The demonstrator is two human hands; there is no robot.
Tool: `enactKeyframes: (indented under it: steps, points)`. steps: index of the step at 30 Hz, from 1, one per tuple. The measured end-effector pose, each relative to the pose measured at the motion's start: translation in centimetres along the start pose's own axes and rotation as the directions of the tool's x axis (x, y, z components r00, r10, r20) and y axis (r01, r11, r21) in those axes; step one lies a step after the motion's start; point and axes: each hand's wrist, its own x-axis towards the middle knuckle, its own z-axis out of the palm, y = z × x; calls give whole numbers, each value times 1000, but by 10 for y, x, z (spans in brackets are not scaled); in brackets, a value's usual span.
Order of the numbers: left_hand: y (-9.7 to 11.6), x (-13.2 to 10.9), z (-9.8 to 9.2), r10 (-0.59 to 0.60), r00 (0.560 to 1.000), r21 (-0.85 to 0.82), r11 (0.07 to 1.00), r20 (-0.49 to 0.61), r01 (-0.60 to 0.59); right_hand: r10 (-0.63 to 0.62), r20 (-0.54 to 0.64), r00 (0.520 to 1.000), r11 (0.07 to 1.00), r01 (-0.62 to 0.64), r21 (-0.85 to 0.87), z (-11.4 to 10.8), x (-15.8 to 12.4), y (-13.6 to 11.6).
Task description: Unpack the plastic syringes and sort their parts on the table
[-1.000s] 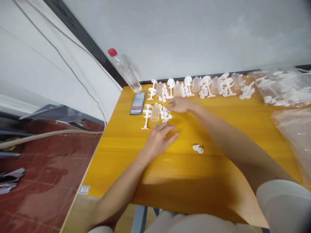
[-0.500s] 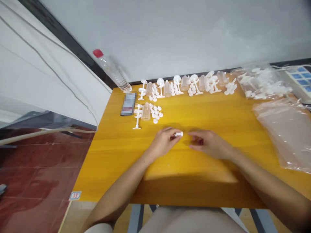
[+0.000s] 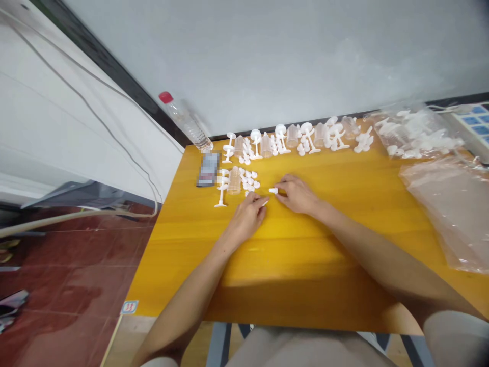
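My right hand pinches a small white plastic piece between thumb and fingertips, just above the table. Close by on its left, my left hand is closed on another small white piece, mostly hidden by the fingers. Several white round nozzle tips lie just beyond my left hand. Beside them are a clear ribbed syringe barrel and a white plunger, both lying on the table.
Along the wall runs a row of further plungers, clear barrels and small tips. A filled plastic bag and a flat clear bag lie right. At left stand a bottle and a phone.
My right hand has moved forward and left and now holds a small white piece. My left hand has shifted slightly, keeping its piece. The view has turned a little.
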Motion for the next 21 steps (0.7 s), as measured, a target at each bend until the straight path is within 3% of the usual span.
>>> enactKeyframes:
  steps: [3,7,12,17,21]
  points:
    - [2,1,-2,12,1000,74,997,3,-12,-1,65,998,998,5,-64,-2,7,-2]
    - [-1,2,-2,22,995,111,994,-100,-11,-2,101,995,999,6,-43,-2,14,-12]
    - [-13,12,-5,110,986,333,941,-127,-62,53,50,997,998,-55,43,-1,46,-11]
    - [-20,19,-12,84,983,365,931,-164,-19,48,63,997,989,-56,140,4,81,-17]
    - [-13,11,-18,82,956,324,946,-282,14,-19,57,998,977,7,213,-6,70,-22]
